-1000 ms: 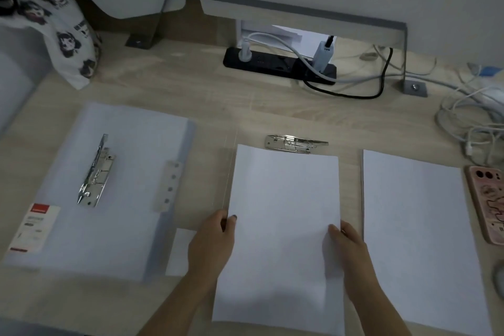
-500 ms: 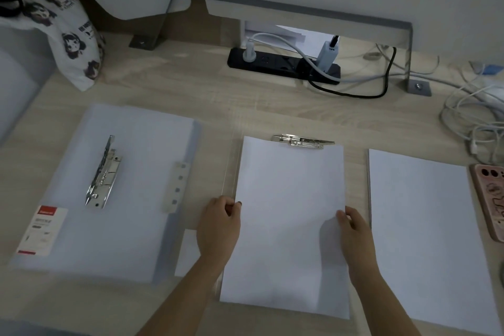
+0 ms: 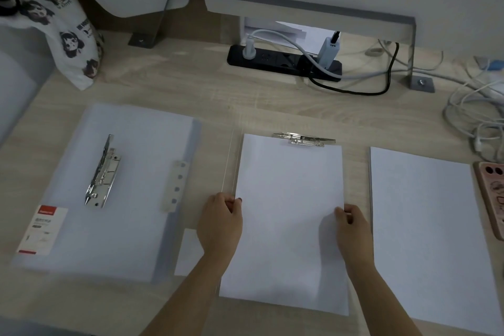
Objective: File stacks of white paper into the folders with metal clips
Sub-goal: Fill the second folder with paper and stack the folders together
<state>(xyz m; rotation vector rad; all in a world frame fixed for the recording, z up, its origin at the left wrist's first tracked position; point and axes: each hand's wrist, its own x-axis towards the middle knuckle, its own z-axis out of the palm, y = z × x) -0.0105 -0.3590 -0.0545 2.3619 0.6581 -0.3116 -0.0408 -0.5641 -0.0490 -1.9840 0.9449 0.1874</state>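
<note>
A stack of white paper (image 3: 289, 199) lies in the middle of the desk on a clear folder whose left edge (image 3: 227, 166) shows. The top edge of the stack meets the metal clip (image 3: 304, 139). My left hand (image 3: 221, 224) grips the stack's left edge. My right hand (image 3: 351, 224) pinches its right edge, thumb on top. A second paper stack (image 3: 431, 237) lies to the right. On the left lies a translucent folder (image 3: 131, 191) with its own metal clip (image 3: 102, 174) and a red-and-white label (image 3: 42, 229).
A black power strip (image 3: 283, 63) with plugs and cables sits at the back. White cables (image 3: 480, 120) tangle at the right. A pink phone (image 3: 493, 199) lies at the right edge. A printed tote bag (image 3: 65, 33) hangs at the back left.
Both hands slid the middle stack away from me, up the folder. Its top edge now reaches the metal clip, which stood apart from it a second ago.
</note>
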